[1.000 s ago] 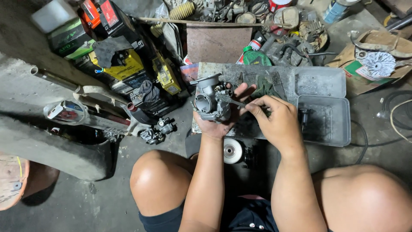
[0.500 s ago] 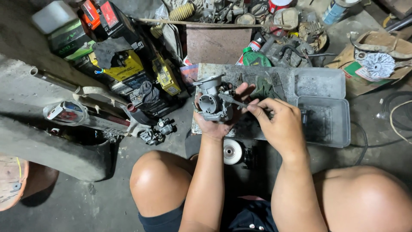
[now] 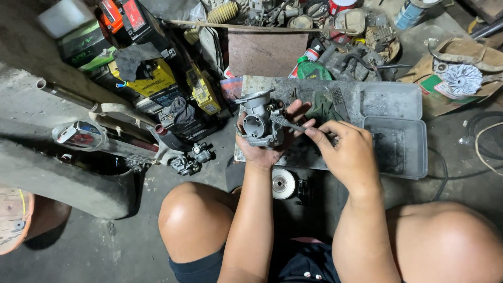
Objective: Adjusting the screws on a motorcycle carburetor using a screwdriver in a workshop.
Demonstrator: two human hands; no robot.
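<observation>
Left hand: the left hand cups a grey carburetor from below, over the left edge of the grey tray.
Right hand: the right hand pinches a thin brush against the carburetor.
Progress: cleaning looks midway; body grimy, smaller carburetor parts lie on the floor.
</observation>
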